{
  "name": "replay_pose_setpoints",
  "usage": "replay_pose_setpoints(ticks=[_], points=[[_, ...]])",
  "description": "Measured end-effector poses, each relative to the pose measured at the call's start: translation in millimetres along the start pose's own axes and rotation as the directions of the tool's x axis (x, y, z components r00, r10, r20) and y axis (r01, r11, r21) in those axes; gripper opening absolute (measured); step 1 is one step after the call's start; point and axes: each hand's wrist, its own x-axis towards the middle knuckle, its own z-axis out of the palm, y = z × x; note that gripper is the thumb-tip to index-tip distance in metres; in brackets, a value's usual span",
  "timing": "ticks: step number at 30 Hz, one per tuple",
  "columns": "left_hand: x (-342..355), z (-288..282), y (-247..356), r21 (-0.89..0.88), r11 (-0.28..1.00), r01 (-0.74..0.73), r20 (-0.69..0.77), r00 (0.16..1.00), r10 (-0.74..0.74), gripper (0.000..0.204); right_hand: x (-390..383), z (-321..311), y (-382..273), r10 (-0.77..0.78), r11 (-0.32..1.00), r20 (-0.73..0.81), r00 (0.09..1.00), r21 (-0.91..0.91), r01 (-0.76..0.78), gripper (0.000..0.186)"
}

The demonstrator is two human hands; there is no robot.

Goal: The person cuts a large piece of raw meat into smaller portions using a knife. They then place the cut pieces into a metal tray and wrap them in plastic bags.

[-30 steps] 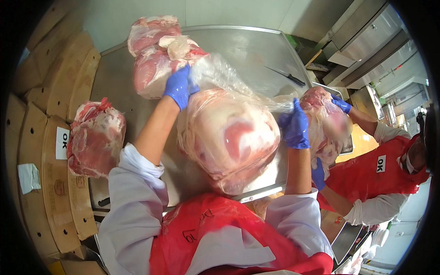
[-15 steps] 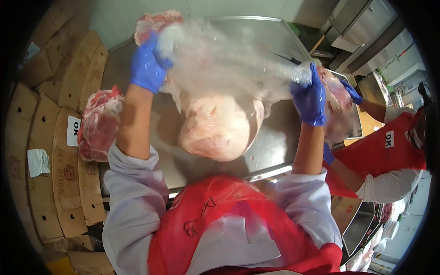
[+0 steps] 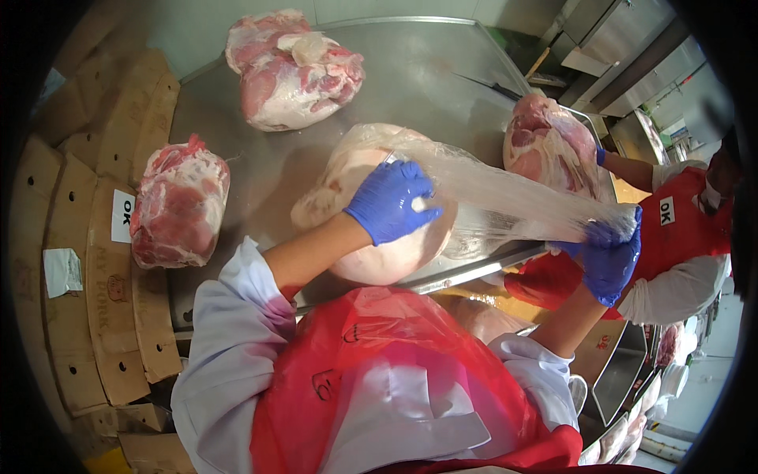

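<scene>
A large pale, skin-covered piece of meat (image 3: 324, 197) lies on the metal table in front of me. My blue-gloved left hand (image 3: 395, 201) rests on top of it, thumb and forefinger apart in a curve. Clear plastic film (image 3: 513, 189) runs from the far edge of that piece to the right, stretched and bunched. Its right end is gathered in my blue-gloved right hand (image 3: 612, 257), which is closed around it beyond the table's near right edge.
Raw meat pieces lie at the left (image 3: 181, 205), far left (image 3: 296, 75) and right (image 3: 549, 146) of the metal table (image 3: 426, 47). A knife (image 3: 497, 87) lies at the far right. Cardboard boxes (image 3: 110, 316) line the left. A co-worker (image 3: 671, 229) in a red apron stands right.
My left hand has let go of the film and come down onto the pale meat. My right hand has pulled the film right and nearer. The far left meat now shows fully.
</scene>
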Motion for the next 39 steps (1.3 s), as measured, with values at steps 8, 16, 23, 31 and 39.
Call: replay_pose_setpoints(ticks=[8,16,23,31,39], points=[[33.3,54.3,8.8,0.353,0.928,-0.117,0.257,0.966,0.024,0.085,-26.8,-13.8,-18.6,0.289,0.627,0.229,0.930,0.689,-0.364,0.022],[72.6,68.5,-18.2,0.370,0.908,-0.199,0.487,0.874,-0.007,0.063,-94.9,15.9,45.9,0.414,0.882,0.078,0.907,0.211,-0.420,0.021],[67.6,74.9,-33.4,0.339,0.873,-0.351,0.443,0.878,0.181,0.044,-106.7,-15.8,61.9,0.418,0.890,0.042,0.907,0.181,-0.419,0.025],[64.8,81.9,16.9,0.444,0.878,-0.178,0.456,0.889,-0.050,0.077,-109.0,-13.0,81.8,0.467,0.666,0.144,0.873,-0.706,-0.240,0.054],[134.3,113.2,30.3,0.370,0.887,0.276,0.250,0.890,-0.382,0.117,-115.1,15.6,109.9,0.367,0.626,0.391,0.844,-0.775,0.087,0.076]])
